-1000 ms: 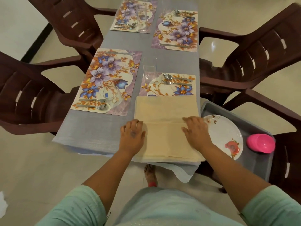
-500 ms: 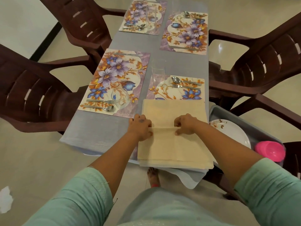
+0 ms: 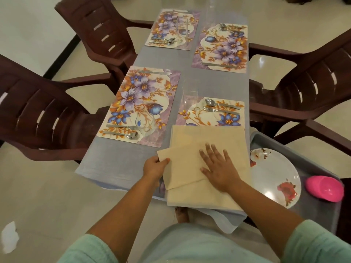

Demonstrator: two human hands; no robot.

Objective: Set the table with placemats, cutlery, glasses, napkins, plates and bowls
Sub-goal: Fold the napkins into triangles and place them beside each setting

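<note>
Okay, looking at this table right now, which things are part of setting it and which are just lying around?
Part of the job:
- beige napkins, top one pinched by the left hand, right hand flat on it
- floral placemats
- cutlery
- drinking glass
- white plate and pink bowl in the grey tray

Just lying about:
- brown chairs
- white scrap on the floor
</note>
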